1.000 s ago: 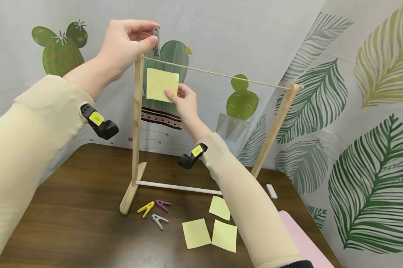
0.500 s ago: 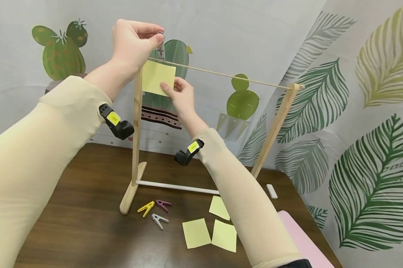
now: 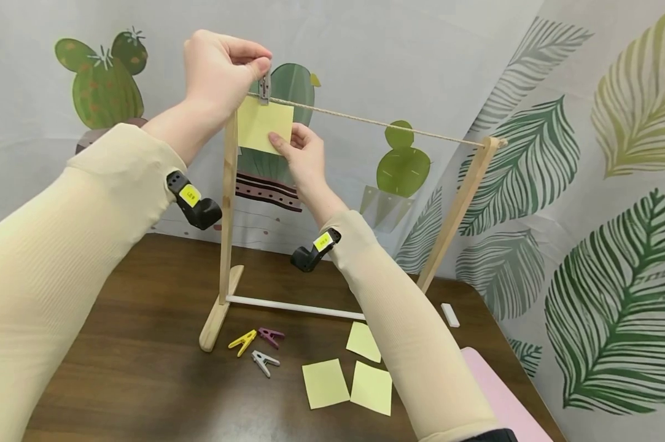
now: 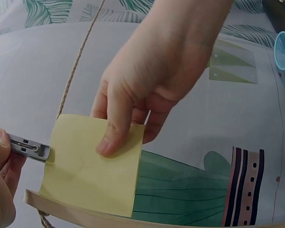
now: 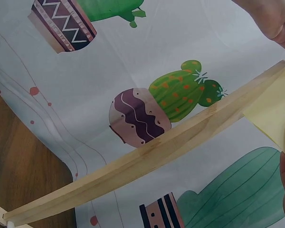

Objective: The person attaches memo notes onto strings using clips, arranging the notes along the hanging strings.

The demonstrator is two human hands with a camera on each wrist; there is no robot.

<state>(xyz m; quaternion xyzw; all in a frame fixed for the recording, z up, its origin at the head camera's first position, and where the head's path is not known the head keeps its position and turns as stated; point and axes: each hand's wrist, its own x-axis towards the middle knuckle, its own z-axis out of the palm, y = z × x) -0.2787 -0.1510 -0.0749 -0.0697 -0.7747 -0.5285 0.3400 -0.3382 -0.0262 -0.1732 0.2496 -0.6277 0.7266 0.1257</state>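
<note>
Yellow sticky note (image 3: 256,126) is at the rope (image 3: 365,119), its upper edge close along it. Above the rope, the left hand (image 3: 221,72) pinches a gray clothespin (image 3: 264,91), whose lower end overlaps this edge; I cannot tell if it grips. Below the rope, the right hand (image 3: 307,158) pinches the note's lower corner, thumb in front. If the clothespin catches only a thin strip of paper, I think the note may slip or hang tilted after release.
</note>
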